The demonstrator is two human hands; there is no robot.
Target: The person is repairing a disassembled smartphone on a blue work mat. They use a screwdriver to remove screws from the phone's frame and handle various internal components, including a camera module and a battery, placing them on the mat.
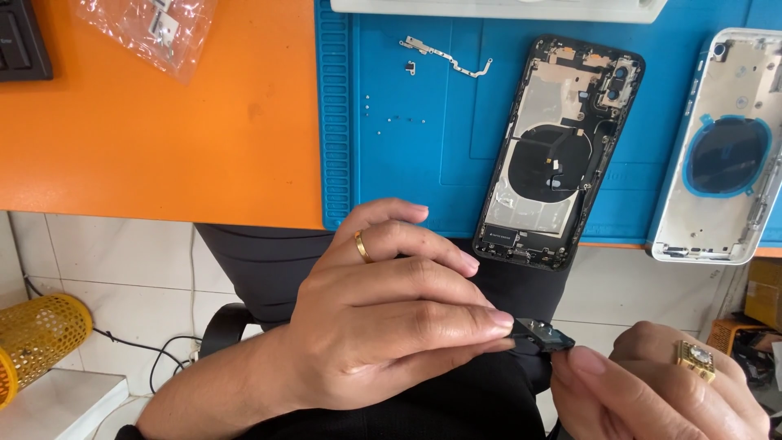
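Below the table edge, over my lap, my left hand point(383, 318) and my right hand point(652, 391) pinch a small black phone part point(544, 334) between their fingertips, one hand at each end. My left hand wears a thin gold ring, my right a large gold ring with a stone. Just above the hands, a black opened phone housing point(562, 147) lies on a blue work mat point(407, 163), its inner coil and metal plates showing, its lower end overhanging the table edge.
A silver-white phone housing point(725, 155) lies at the right on the mat. A thin metal bracket point(444, 55) and tiny screws point(403, 120) lie at the mat's top. The orange table point(163, 138) holds a plastic bag point(147, 28) and a keyboard corner point(20, 41). A yellow mesh bin point(37, 334) sits on the floor.
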